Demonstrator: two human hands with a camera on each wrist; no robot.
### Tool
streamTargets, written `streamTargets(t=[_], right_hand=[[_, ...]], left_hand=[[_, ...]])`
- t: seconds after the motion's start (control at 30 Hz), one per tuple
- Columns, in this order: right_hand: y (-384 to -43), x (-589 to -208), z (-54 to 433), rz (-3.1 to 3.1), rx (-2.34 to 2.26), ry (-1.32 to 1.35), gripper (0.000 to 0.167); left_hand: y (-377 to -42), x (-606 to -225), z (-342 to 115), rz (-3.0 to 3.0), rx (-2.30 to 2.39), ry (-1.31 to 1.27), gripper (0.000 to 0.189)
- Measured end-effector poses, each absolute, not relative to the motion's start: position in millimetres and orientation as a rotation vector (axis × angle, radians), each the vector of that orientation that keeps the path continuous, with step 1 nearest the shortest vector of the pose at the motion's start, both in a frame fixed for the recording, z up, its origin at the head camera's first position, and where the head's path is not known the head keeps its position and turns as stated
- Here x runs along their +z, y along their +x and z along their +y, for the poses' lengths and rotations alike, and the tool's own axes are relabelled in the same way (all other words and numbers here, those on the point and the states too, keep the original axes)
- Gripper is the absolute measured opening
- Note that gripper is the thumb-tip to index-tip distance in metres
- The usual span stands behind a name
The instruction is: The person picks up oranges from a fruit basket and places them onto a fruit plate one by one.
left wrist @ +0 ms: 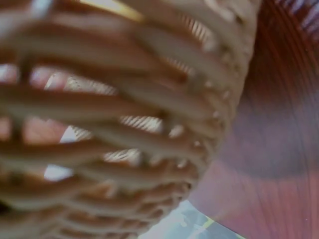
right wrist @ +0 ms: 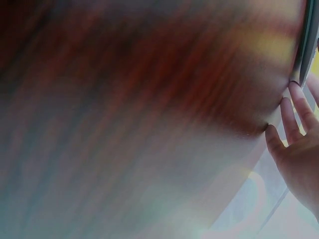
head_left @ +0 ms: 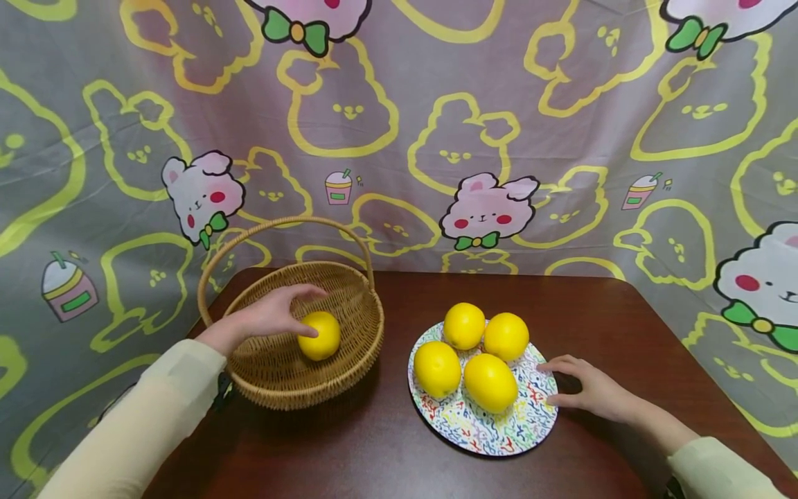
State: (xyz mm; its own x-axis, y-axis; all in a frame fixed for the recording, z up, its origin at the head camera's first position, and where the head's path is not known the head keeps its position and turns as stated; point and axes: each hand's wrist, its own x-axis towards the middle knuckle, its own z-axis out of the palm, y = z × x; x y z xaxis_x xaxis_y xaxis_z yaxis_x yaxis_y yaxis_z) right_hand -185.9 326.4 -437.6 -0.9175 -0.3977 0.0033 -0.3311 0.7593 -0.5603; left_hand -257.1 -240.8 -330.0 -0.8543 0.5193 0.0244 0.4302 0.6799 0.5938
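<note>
A yellow lemon (head_left: 322, 339) lies inside the wicker basket (head_left: 299, 398). My left hand (head_left: 268, 315) reaches over the basket's left side, its thumb at the lemon's upper edge and its fingers spread apart above the fruit. Several more lemons (head_left: 490, 383) sit on a round plate (head_left: 461, 436) with a colourful squiggle pattern. At that plate's right edge is my right hand (head_left: 589, 389), thumb and fingers parted, fingertips at the rim. In the right wrist view, the right hand's fingers (right wrist: 290, 122) extend fairly straight beside the plate's dark edge. Basket weave (left wrist: 99, 134) blocks most of the left wrist view.
The basket's tall arched handle (head_left: 289, 222) rises over its opening. Basket and plate stand side by side on a dark brown wooden table (head_left: 386, 443). A grey curtain with rabbit drawings (head_left: 399, 83) hangs close behind the table and along its sides.
</note>
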Motion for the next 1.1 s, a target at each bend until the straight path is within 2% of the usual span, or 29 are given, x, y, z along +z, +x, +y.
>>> streamTargets(t=[0.27, 0.67, 1.1], right_hand=[[-184.8, -436.4, 325.6, 2.832, -0.875, -0.586, 0.055], [-184.7, -436.5, 326.0, 2.828, -0.878, -0.568, 0.054], [-186.3, -438.0, 327.0, 2.843, -0.853, -0.58, 0.055]], left_hand=[[-261.7, -339.8, -243.8, 2.724, 0.872, 0.734, 0.072], [-265.0, -349.9, -244.2, 2.688, 0.829, 0.787, 0.065], [-264.3, -355.8, -245.2, 2.647, 0.775, 0.839, 0.067]])
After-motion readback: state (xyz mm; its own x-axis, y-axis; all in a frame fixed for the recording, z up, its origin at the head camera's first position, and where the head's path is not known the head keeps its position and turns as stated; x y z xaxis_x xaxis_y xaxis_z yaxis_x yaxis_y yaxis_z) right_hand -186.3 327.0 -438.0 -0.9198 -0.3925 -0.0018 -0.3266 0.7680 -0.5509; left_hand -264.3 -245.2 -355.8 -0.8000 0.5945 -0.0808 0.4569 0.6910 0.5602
